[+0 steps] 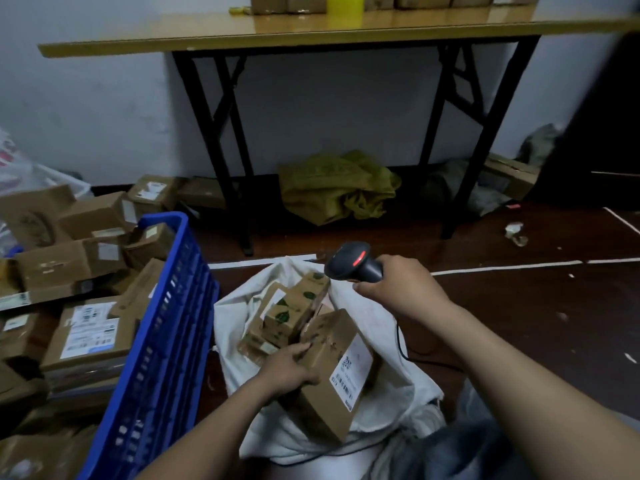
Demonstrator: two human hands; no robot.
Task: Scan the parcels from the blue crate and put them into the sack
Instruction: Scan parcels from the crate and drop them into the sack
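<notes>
Head camera looked down on the left hand (287, 367), its fingers curled round the upper edge of a brown cardboard parcel with a white shipping label (332, 375), held tilted over the open mouth of the white cloth sack (398, 386). Smaller leaf-printed cartons (287, 311) lay inside the sack. The right hand (398, 289) gripped a black handheld barcode scanner (356, 263), its red light lit, above the sack's far side. The blue plastic lattice crate (162, 323) stood just left of the sack.

Folding table (332, 32) against white wall (104, 105) — dark floor (519, 306).
</notes>
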